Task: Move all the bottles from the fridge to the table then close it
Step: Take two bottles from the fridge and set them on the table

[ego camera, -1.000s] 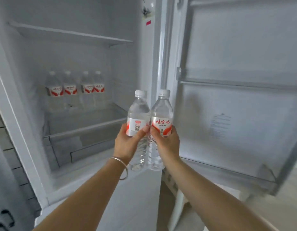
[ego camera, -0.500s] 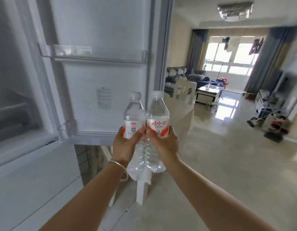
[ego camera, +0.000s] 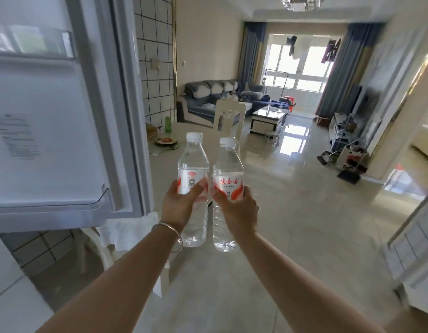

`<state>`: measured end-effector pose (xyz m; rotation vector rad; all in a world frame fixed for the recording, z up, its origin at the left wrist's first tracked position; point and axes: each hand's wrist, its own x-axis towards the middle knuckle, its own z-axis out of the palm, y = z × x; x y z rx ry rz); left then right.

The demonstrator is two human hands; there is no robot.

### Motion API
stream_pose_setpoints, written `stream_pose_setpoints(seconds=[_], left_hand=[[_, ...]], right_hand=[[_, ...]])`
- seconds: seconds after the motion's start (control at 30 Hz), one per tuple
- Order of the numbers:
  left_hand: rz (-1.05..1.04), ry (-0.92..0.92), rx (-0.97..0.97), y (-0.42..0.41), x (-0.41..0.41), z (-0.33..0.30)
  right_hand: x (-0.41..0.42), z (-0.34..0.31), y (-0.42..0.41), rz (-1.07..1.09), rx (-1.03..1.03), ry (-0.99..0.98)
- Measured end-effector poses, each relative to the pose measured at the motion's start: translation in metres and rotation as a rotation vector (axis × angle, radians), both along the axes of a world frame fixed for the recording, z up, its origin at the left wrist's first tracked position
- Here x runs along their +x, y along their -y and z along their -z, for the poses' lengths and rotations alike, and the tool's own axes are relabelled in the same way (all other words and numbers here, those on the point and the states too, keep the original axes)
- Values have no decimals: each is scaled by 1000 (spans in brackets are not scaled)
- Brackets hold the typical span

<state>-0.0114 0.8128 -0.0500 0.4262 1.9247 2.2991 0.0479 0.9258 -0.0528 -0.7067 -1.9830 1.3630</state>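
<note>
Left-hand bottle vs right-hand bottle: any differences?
The left-hand bottle shows its QR-code side; the right-hand bottle shows red brand characters. The left-hand bottle's cap sits higher in frame than the right-hand bottle's. Both are clear, white-capped, upright, each gripped at the label.

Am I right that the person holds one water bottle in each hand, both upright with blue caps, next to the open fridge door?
Not quite: the caps are white, not blue, as the head view shows. The left hand grips one bottle and the right hand grips the other bottle, both upright, with the open fridge door beside them.
</note>
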Motion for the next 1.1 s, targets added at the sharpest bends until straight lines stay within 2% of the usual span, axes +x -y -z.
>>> stream_pose_setpoints(seconds=[0.33,0.57,0.8,0.93,1.1], left_hand=[[-65,8,-126,-101,-167,2],[-174,71,-96,-160,-285,24],[-274,55,-98,-198,-402,43],[-407,77,-94,-208,-465,47],[-585,154,-103,-196,-529,68]], right_hand=[[-169,-9,-108,39,-23,19],[-292,8,-173,4,-57,51],[-431,26,-225,-184,-103,63],[-512,31,-238,-337,-153,74],[-599,39,-230,-553,-95,167]])
